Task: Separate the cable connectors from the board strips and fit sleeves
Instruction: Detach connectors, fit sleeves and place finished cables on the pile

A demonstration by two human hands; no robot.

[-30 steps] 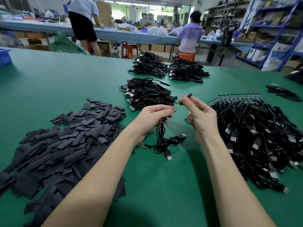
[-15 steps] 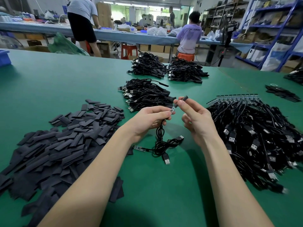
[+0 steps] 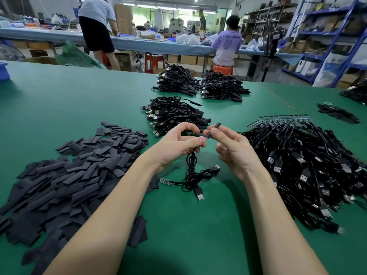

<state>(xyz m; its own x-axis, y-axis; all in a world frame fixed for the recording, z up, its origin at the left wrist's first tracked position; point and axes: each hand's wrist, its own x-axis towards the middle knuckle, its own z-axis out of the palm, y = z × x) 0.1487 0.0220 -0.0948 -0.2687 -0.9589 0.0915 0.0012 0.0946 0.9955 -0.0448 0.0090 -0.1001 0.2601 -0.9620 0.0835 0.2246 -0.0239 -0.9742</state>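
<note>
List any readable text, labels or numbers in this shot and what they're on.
None can be read for certain.
Back of the purple shirt: a printed line of letters, too blurred to read.
Cardboard boxes under the far table: no legible print.
Small circuit board on the green table: markings too small to read.
USB plugs, black sleeves: no text visible.

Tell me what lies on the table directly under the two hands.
Under the left hand and right hand: a coiled black cable, two USB plugs, a small board piece. The forearms hide some table.
</note>
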